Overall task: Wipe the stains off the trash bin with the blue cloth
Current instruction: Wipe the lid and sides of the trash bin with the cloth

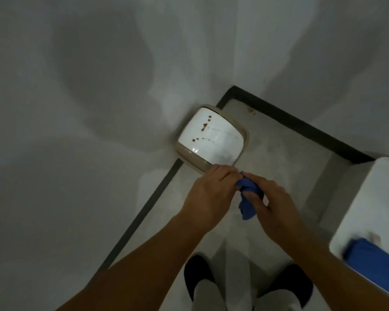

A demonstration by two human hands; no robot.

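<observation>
Both hands are bunching the cloth [247, 198] between them, above the floor [279, 153]. Left hand [208, 194] fingers are curling onto its top edge; right hand [272, 198] fingers are pinching the wad, a tail hanging below. Bin [211, 136] is sitting just beyond the fingers, against the wall [99, 108]; brown stains [203, 127] are dotting its white lid. Another blue item [375, 263] is lying far right.

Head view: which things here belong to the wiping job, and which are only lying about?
For the job: bin, stains, blue cloth, left hand, right hand.
Lying about: white box, second blue cloth.
</observation>
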